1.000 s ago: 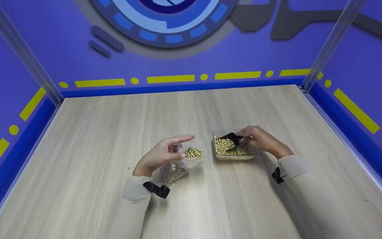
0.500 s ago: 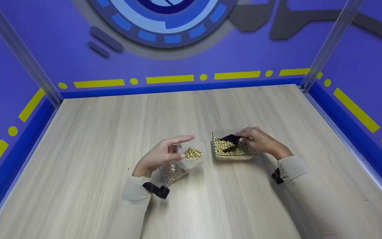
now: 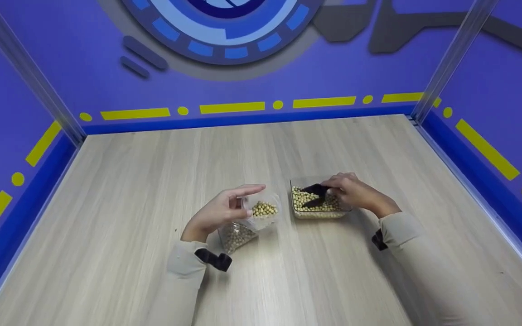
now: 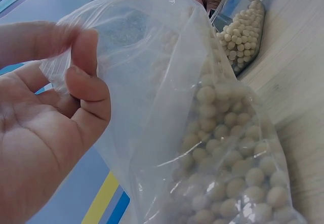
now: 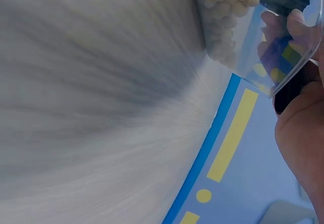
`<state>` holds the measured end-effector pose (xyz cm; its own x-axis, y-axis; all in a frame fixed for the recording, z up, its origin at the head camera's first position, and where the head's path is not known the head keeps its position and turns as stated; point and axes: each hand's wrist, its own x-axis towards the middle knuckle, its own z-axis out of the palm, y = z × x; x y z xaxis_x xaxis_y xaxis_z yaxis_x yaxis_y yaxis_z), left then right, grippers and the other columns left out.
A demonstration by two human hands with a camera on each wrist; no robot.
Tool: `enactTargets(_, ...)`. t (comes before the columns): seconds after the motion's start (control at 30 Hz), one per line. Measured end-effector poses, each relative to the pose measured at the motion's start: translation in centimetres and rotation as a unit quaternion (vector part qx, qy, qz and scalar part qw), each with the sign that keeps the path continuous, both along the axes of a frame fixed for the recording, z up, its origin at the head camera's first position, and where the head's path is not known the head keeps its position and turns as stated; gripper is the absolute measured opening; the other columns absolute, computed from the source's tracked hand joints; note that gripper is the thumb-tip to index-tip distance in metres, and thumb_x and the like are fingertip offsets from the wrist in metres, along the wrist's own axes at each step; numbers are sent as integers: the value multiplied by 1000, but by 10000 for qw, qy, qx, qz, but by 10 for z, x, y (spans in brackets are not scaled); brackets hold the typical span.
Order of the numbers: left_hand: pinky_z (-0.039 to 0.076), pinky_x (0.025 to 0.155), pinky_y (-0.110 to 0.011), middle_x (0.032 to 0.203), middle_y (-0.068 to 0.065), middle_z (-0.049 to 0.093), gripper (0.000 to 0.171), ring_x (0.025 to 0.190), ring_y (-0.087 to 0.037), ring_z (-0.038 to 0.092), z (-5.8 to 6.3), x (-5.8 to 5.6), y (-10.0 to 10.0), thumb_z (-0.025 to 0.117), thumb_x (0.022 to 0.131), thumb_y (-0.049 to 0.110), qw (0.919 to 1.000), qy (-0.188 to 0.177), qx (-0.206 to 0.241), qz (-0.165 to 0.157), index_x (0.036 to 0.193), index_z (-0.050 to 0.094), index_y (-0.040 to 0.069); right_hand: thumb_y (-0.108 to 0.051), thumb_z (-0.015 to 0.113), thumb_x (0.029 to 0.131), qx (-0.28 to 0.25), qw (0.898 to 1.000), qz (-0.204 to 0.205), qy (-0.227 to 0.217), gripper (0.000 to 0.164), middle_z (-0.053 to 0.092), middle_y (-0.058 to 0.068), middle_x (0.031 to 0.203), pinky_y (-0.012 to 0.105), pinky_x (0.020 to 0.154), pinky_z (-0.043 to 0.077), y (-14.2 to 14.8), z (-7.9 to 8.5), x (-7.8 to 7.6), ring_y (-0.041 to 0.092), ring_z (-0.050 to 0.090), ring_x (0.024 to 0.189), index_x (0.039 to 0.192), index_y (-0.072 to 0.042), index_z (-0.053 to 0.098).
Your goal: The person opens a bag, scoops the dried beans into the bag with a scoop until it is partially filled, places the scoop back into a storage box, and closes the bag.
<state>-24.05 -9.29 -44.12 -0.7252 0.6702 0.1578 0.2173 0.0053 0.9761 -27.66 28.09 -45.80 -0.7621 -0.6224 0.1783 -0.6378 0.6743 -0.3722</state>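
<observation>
My left hand (image 3: 218, 210) pinches the rim of a clear plastic bag (image 4: 147, 133) between thumb and fingers, and the bag's mouth gapes. Pale yellow round beans (image 4: 233, 176), like soybeans, fill its lower part. Right of the bag stands a clear rectangular container (image 3: 322, 213) with more of these beans (image 3: 302, 198). Over its right rim, my right hand (image 3: 356, 192) grips a black scoop (image 3: 317, 188) by the handle. The scoop's bowl is tilted on its side among the beans. The right wrist view shows the fingers partly through the container's wall (image 5: 248, 64).
Both things stand on a pale wood-grain table (image 3: 152, 181). A blue-purple back wall (image 3: 252, 90) with yellow marks closes the far side, and similar panels rise at left and right. Black straps (image 3: 214, 259) sit on both wrists.
The scoop has turned within the container, its bowl now more edge-on to the head view. My right hand has shifted very slightly with it. The left hand and bag stay put.
</observation>
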Motion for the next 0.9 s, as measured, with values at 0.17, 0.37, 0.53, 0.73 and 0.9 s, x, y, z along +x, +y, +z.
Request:
enactTargets(0.17,43,62,-15,148,-15,41,58,74,-5,47,-1,-1,1,61,84,-5,10000,34,-70,27,140,47,0,2,61,88,-402,9991,30,137,28,69,18,108,52,93,43,3,-6,0,34,62,101,115,5,67)
enactTargets(0.37,43,61,-14,148,-16,41,58,72,-4,47,-1,-1,1,61,84,-5,10000,6,-54,28,140,47,0,0,64,88,-555,9982,127,177,27,70,16,107,49,90,46,5,-5,0,33,63,99,114,3,68)
enactTargets(0.53,43,61,-15,148,-15,41,58,73,-5,47,-2,-1,1,60,85,-7,10000,5,-55,17,140,47,0,-2,63,89,-423,9991,20,-76,28,70,17,108,50,90,46,6,-3,1,34,63,100,116,2,67)
enactTargets(0.73,44,62,-16,147,-15,42,57,74,-7,47,-2,-1,2,60,85,-6,10000,-10,-95,20,140,47,2,-1,66,87,-548,9984,108,-68,28,70,18,105,48,85,50,7,-3,1,34,64,98,114,4,68)
enactTargets(0.9,44,63,-17,147,-15,42,58,75,-6,48,-1,-1,2,60,85,-7,9999,-66,-91,14,141,47,2,-1,68,84,-737,9970,124,-189,30,71,18,104,47,86,51,8,-2,1,33,66,96,113,4,69)
